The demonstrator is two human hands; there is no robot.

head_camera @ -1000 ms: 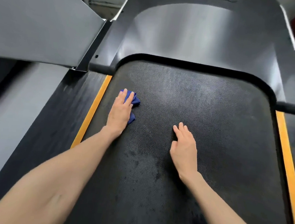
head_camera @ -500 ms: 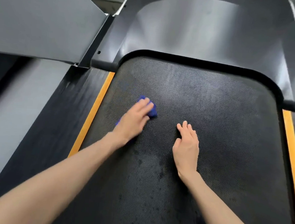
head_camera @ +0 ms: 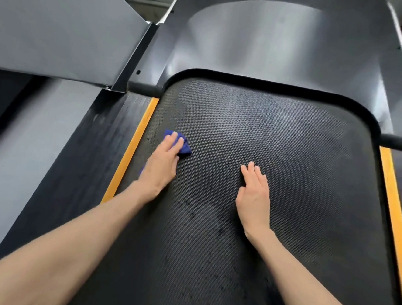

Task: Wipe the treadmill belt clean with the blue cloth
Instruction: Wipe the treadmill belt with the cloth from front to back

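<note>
- We see the left hand (head_camera: 162,163) lying flat on top of the blue cloth (head_camera: 184,146). Its fingers are straight and close together, and they press the cloth down.
- The blue cloth is bunched up small. It lies on the treadmill belt (head_camera: 290,172), near the belt's left side and just beside the left orange strip (head_camera: 132,146). Most of the cloth hides under the hand. A bit sticks out past the fingertips, and a tiny bit shows by the heel of the hand.
- We see the right hand (head_camera: 254,196) lying flat on the belt too, near the middle. Its fingers are straight and together, and it holds nothing.
- The two hands are apart from each other.
- The belt is black and bumpy. We see dark spots (head_camera: 220,229) on it, between the two arms.
- The right orange strip (head_camera: 393,218) runs down the other side of the belt.
- A shiny dark cover (head_camera: 277,49) curves round the far end of the belt.
- A big grey panel (head_camera: 55,25) slopes at the top left.
</note>
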